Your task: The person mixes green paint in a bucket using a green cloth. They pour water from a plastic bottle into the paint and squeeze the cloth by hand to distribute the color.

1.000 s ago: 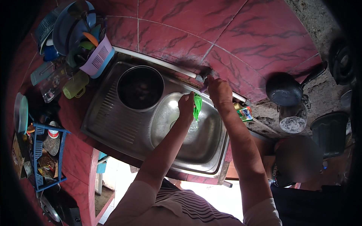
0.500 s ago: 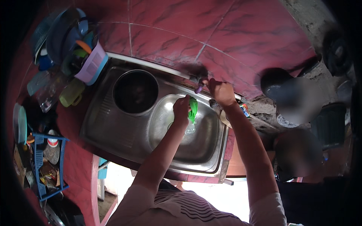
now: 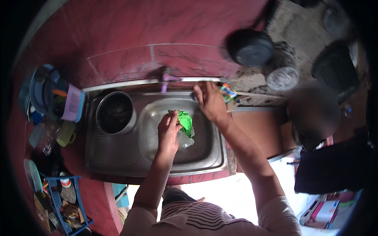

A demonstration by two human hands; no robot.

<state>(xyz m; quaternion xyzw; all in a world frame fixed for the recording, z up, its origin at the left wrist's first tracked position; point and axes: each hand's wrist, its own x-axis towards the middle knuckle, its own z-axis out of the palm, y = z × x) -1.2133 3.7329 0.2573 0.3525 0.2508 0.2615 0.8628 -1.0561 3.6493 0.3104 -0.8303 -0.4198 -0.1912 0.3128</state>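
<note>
Over the steel sink basin (image 3: 150,148), my left hand (image 3: 168,131) pinches a green plastic bag (image 3: 185,122), with crumpled clear plastic (image 3: 186,141) hanging below it. My right hand (image 3: 210,100) is open over the basin's back right rim, fingers apart and slightly curled. It is to the right of the tap (image 3: 169,78), which has a purple spout, and just left of a colourful packet (image 3: 228,92), whose lower part is partly hidden. A deep metal pot (image 3: 115,113) with a dark inside stands on the drainboard at the left.
Plastic dishes and containers (image 3: 49,96) are piled at the left, above a blue rack (image 3: 79,205). A black pan (image 3: 248,51), a metal pot (image 3: 282,77) and a dark bucket (image 3: 331,69) lie at the back right. Another person (image 3: 330,167) in dark clothing is at the right.
My right hand has left the tap, moving rightward and spreading its fingers. My left hand still holds the green bag over the basin. The camera view has turned.
</note>
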